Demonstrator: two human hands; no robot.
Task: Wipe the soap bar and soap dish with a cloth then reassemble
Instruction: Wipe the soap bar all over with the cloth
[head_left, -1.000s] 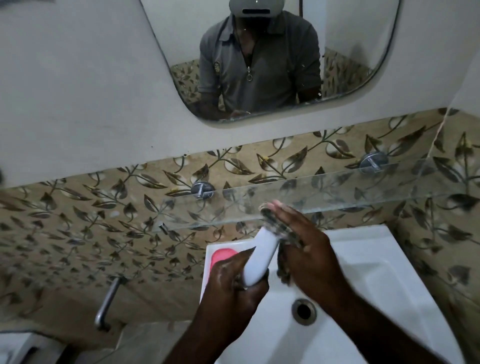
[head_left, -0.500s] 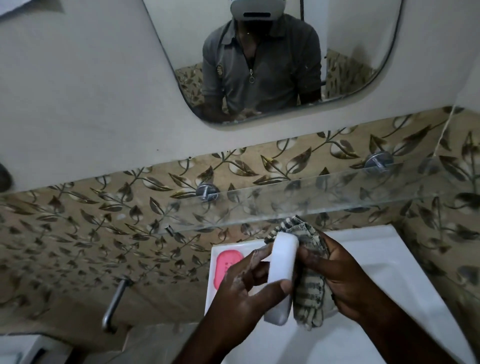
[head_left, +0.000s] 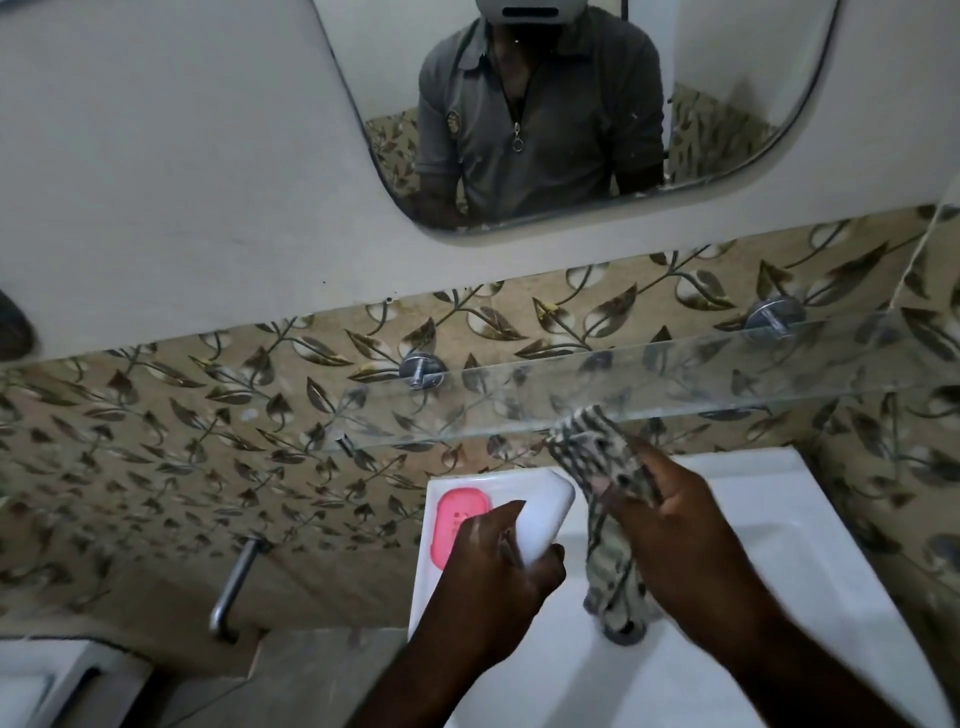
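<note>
Parted now: left hand (head_left: 496, 582) grips the soap dish (head_left: 540, 512) (seemingly white plastic), right hand (head_left: 675, 525) clutches the cloth (head_left: 610, 571) just beside.

One view, from the camera on your head: it looks forward and down at the tiled wall (head_left: 156, 441) from close above the sink (head_left: 810, 519), your left hand (head_left: 493, 582) and right hand (head_left: 685, 535) large in the lower middle, the mirror (head_left: 727, 78) across the top.

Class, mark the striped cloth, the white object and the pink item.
striped cloth (head_left: 592, 457): head view, upper bunched folds
white object (head_left: 545, 512): head view, exposed upper end
pink item (head_left: 460, 503): head view, uncovered upper part
</note>
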